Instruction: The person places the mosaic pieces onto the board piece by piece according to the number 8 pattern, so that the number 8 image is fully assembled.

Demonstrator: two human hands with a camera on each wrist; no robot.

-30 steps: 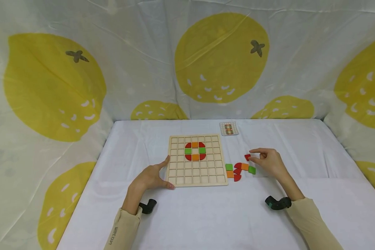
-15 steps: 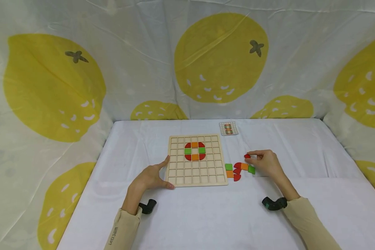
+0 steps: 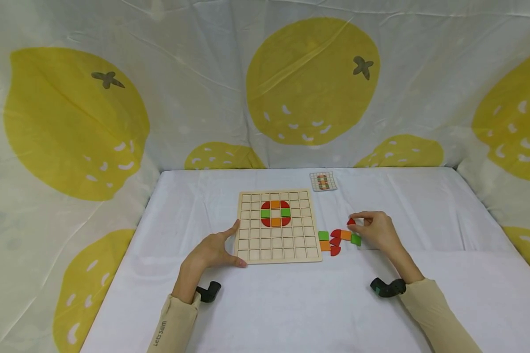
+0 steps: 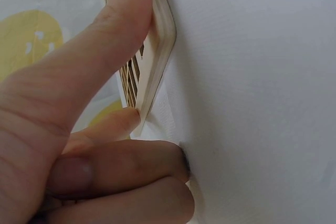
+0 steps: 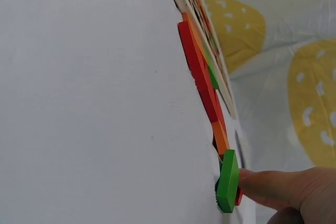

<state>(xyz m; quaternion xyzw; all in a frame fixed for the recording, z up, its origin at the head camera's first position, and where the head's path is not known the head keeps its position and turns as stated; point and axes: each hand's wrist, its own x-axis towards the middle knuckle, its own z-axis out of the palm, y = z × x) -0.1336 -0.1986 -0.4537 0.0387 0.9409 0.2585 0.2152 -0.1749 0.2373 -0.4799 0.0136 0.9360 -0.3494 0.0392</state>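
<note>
My left hand [image 3: 214, 249] holds the near left corner of a square wooden grid board [image 3: 276, 250], its thumb at the front edge and a finger at the left edge. In the left wrist view the other fingers [image 4: 136, 163] are curled beside the board. On the board, red quarter-round tiles with orange [image 3: 276, 222] and green [image 3: 265, 213] squares form a ring. Right of the board, my right hand [image 3: 377, 230] pinches a red quarter-round tile [image 3: 351, 222] between thumb and index finger. That tile is mostly hidden in the right wrist view.
Loose tiles lie by the board's right edge: green [image 3: 323, 236] and orange [image 3: 325, 245] squares, several red quarter-rounds [image 3: 335, 251] and another green square [image 3: 356, 239]. A small pattern card [image 3: 323, 181] lies behind them. A lemon-print cloth [image 3: 313, 83] hangs behind the white table.
The right hand has shifted slightly left, and its fingers have come together on the red tile, which has turned. The left hand and board have stayed put.
</note>
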